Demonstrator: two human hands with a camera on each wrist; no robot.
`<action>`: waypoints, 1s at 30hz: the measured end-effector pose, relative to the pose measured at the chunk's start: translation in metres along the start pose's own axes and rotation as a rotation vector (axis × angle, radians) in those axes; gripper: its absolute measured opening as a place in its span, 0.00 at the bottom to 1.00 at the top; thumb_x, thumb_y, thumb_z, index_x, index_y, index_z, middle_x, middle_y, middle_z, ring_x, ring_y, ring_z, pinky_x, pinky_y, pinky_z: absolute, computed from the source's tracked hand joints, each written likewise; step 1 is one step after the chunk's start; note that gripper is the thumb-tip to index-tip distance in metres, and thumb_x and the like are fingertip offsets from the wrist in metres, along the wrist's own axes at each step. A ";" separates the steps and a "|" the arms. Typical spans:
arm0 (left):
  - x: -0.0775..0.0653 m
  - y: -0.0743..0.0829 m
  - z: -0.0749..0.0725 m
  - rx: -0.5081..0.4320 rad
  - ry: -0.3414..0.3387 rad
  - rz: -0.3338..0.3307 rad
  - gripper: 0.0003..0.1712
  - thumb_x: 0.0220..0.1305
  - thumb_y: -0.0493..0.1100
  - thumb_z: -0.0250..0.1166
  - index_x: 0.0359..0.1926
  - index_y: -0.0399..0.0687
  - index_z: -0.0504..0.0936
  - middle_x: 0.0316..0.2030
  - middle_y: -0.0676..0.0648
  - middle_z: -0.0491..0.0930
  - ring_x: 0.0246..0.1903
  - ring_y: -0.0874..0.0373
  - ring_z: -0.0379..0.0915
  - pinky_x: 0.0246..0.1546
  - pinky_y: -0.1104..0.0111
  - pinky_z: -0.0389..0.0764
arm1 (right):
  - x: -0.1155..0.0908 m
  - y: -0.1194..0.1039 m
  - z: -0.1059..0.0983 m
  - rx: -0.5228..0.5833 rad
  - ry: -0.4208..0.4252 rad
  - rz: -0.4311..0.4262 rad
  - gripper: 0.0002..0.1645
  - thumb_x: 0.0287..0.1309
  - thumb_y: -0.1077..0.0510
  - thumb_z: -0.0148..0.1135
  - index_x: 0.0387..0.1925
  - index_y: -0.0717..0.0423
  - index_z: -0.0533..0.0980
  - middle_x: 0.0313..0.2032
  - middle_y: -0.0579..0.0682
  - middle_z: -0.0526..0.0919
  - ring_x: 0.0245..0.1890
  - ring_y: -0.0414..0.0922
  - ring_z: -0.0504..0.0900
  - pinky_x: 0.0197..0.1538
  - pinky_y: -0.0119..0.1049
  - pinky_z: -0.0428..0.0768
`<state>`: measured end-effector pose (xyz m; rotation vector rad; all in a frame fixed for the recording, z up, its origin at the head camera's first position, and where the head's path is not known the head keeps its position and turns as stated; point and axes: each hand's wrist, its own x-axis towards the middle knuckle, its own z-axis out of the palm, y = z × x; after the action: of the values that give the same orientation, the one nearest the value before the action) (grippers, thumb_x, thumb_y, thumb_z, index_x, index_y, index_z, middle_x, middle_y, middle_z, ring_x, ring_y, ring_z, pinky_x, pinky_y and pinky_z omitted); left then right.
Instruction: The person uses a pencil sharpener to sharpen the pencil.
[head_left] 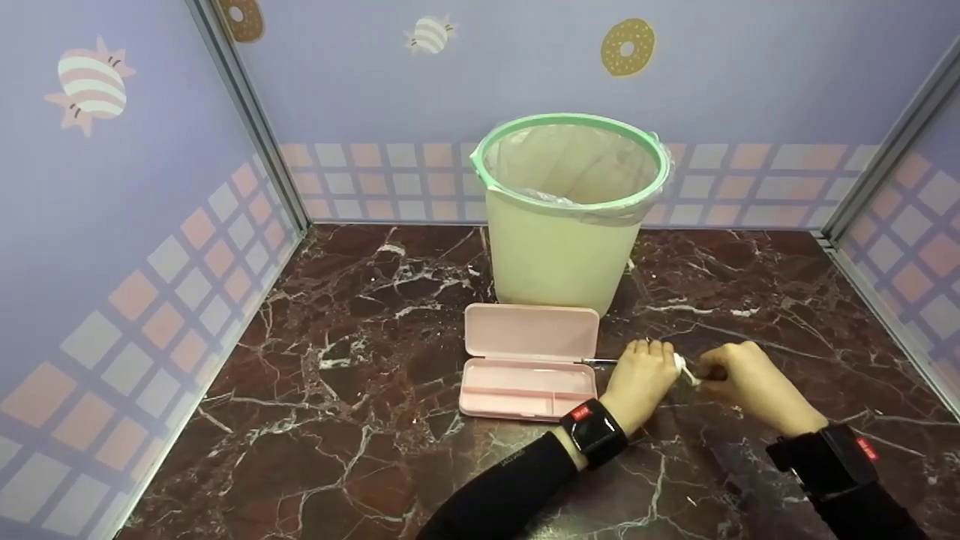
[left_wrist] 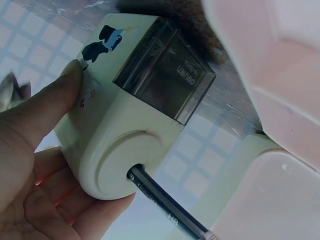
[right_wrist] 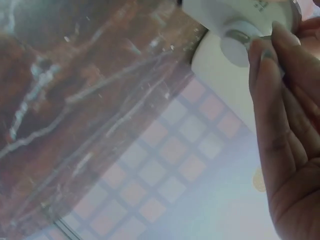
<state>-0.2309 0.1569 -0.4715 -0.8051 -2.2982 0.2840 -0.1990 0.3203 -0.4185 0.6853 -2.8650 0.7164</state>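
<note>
My left hand (head_left: 642, 384) grips a white pencil sharpener (left_wrist: 107, 132) with penguin pictures and a dark see-through shavings drawer (left_wrist: 165, 80). A dark pencil (left_wrist: 162, 200) marked HB sticks out of the hole in its front; in the head view the pencil points left over the pink pencil case (head_left: 531, 334). At the sharpener's other end my right hand (head_left: 761, 386) pinches the crank handle (head_left: 690, 373) between thumb and fingers. In the right wrist view those fingers partly cover the crank. The pencil case lies open beside my left hand, its lid tilted back.
Behind the pencil case stands a pale bin (head_left: 562, 251) with a green rim and a plastic liner. Patterned walls (head_left: 397, 90) enclose the dark marbled tabletop (head_left: 337, 450) at the back and both sides.
</note>
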 end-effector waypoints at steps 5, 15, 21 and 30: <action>0.000 0.001 0.001 0.003 0.012 -0.004 0.11 0.66 0.45 0.56 0.43 0.54 0.84 0.32 0.58 0.83 0.32 0.67 0.79 0.39 0.75 0.78 | 0.003 -0.003 -0.004 -0.054 0.061 0.002 0.12 0.38 0.73 0.74 0.19 0.57 0.81 0.21 0.48 0.85 0.19 0.35 0.80 0.25 0.29 0.78; -0.001 -0.001 0.001 -0.004 0.003 0.015 0.12 0.67 0.45 0.56 0.45 0.53 0.84 0.34 0.58 0.83 0.33 0.66 0.79 0.41 0.75 0.79 | 0.006 -0.003 -0.004 -0.055 0.067 0.026 0.13 0.37 0.73 0.75 0.18 0.56 0.80 0.20 0.48 0.84 0.19 0.35 0.79 0.24 0.29 0.77; -0.003 -0.002 0.001 -0.022 -0.021 0.014 0.12 0.66 0.44 0.57 0.46 0.53 0.84 0.35 0.58 0.84 0.35 0.66 0.80 0.44 0.74 0.80 | 0.007 -0.006 -0.002 -0.081 0.078 0.033 0.13 0.39 0.73 0.74 0.18 0.55 0.79 0.20 0.48 0.84 0.19 0.37 0.79 0.23 0.29 0.75; 0.001 -0.004 0.000 -0.009 -0.041 0.038 0.13 0.68 0.46 0.54 0.47 0.54 0.84 0.36 0.59 0.84 0.36 0.67 0.79 0.42 0.75 0.80 | 0.014 -0.007 -0.002 -0.152 0.171 0.049 0.12 0.39 0.71 0.74 0.18 0.57 0.77 0.19 0.50 0.83 0.17 0.40 0.76 0.23 0.33 0.73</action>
<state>-0.2331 0.1546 -0.4695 -0.8561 -2.3254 0.3097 -0.2084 0.3100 -0.4113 0.5084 -2.7516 0.5278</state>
